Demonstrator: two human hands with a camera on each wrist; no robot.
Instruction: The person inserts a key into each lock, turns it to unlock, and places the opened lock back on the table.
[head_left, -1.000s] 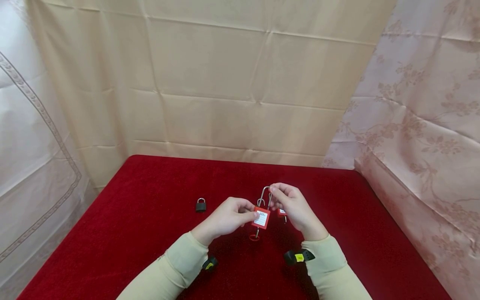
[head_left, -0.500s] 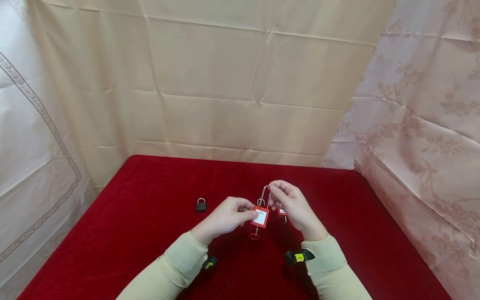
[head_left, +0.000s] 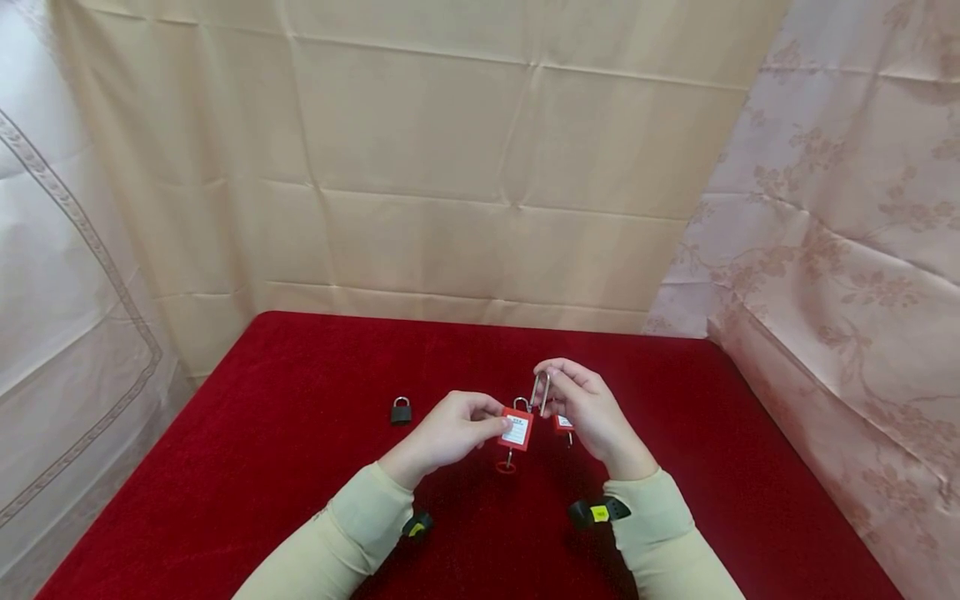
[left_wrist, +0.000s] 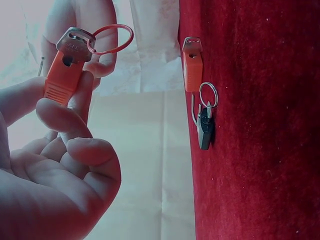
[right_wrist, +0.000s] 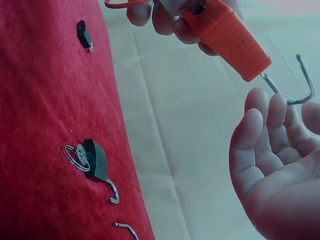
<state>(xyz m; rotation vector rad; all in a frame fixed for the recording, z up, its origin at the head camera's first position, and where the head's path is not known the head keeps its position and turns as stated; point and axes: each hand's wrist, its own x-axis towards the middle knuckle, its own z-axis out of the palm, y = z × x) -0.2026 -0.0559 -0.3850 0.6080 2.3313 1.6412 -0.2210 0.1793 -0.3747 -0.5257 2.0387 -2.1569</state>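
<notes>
My left hand (head_left: 448,429) pinches a red padlock (head_left: 516,431) with a white label, held above the table. A key (left_wrist: 76,46) with a red ring (left_wrist: 111,40) sticks out of its bottom end. The padlock's long metal shackle (right_wrist: 299,100) is swung aside, its free end out of the body. My right hand (head_left: 579,404) has that shackle between thumb and fingers. A second red padlock (head_left: 563,423) shows partly behind the right hand; in the left wrist view this padlock (left_wrist: 193,70) is plainer, a key in its end.
A small black padlock (head_left: 401,412) lies left of my hands on the red cloth-covered table (head_left: 315,375). Another black padlock (right_wrist: 96,160) with a key and ring lies behind the held one, mostly hidden in the head view. Hanging cloth (head_left: 420,250) stands beyond the table.
The shackle has turned in my right hand, its free leg swinging toward me and right. The held red padlock has shifted slightly left and up. Both hands stay nearly in place.
</notes>
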